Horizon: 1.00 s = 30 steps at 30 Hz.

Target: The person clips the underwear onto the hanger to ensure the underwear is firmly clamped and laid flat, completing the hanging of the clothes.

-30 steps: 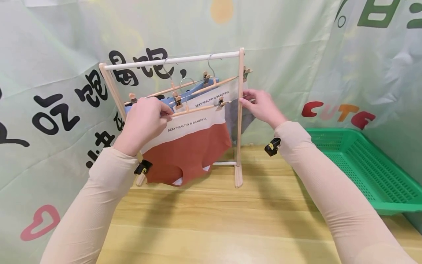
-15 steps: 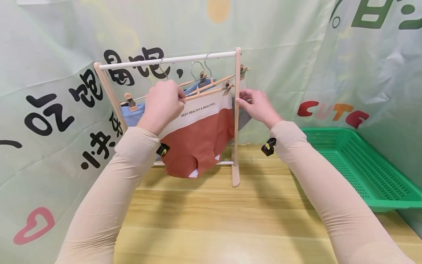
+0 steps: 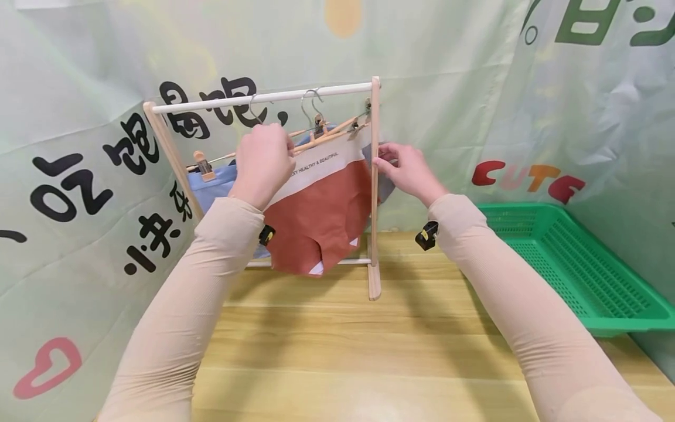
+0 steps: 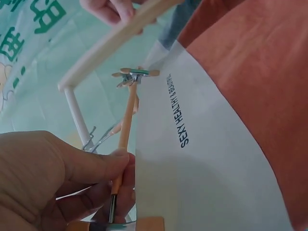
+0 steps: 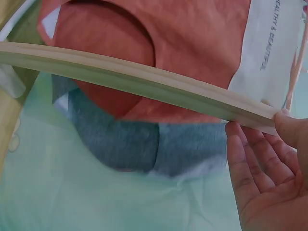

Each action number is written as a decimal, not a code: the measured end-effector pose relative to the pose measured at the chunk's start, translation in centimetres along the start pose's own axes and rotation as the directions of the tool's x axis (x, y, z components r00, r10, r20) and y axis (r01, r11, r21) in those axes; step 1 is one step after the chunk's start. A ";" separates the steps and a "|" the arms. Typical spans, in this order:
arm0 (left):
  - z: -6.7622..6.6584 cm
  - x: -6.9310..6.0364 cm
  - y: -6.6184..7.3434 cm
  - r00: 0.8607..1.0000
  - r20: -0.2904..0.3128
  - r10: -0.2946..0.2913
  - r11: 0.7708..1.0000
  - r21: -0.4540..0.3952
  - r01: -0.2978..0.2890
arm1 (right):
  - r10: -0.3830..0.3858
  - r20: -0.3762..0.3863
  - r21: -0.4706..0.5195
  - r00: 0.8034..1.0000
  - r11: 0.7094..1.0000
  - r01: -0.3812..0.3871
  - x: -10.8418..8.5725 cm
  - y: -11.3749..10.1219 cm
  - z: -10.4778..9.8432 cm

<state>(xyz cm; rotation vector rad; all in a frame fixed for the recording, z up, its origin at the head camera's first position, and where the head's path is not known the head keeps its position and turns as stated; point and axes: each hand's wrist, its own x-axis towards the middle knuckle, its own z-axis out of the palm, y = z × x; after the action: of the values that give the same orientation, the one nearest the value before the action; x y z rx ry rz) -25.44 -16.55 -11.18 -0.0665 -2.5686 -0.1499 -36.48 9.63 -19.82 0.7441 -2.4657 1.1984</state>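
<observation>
In the head view my left hand (image 3: 263,163) pinches a wooden clip hanger (image 4: 127,115) near its left end. Rust-red briefs (image 3: 324,211) with a white, lettered waistband hang from its clips. The hanger's metal hook (image 3: 307,105) reaches the white top rod (image 3: 227,102) of a small wooden rack; whether it bears the weight cannot be told. My right hand (image 3: 408,170) holds the rack's right post (image 3: 375,217), thumb on one side and fingers on the other. Behind the red pair hang grey briefs (image 5: 120,134) and a blue garment (image 3: 211,183), partly hidden.
A green plastic basket (image 3: 627,324) stands to the right on the wooden table (image 3: 327,351). A printed cloth backdrop (image 3: 448,88) rises close behind the rack and along both sides.
My left hand has carried the hanger with the red briefs up and right, its hook rising to the top rod beside another hook. My right hand stays on the post.
</observation>
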 end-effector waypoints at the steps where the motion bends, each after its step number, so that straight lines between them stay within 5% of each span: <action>1: 0.0 -0.1 -0.4 1.000 -0.006 -0.007 1.000 -0.003 0.007 | -0.002 0.000 0.000 1.000 1.000 0.002 0.0 0.0 0.0; 7: -0.6 -0.6 -1.3 0.999 0.002 -0.037 0.999 -0.003 0.037 | 0.020 0.013 0.007 1.000 1.000 -0.021 -0.1 -0.1 0.0; 13: -1.2 -0.7 0.5 1.000 0.007 0.005 1.000 0.004 -0.005 | 0.018 0.014 -0.014 1.000 1.000 -0.018 -0.1 -0.2 -0.1; 30: 0.5 1.6 4.0 0.999 -0.044 0.014 1.000 -0.009 -0.015 | 0.051 0.019 -0.019 0.999 0.999 -0.050 -0.1 -0.7 -0.3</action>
<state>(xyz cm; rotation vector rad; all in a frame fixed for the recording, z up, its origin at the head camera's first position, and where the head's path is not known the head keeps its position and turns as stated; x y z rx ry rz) -26.74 -12.51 -10.41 -0.0846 -2.5230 -0.1567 -35.98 9.59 -19.26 0.6957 -2.5219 1.1903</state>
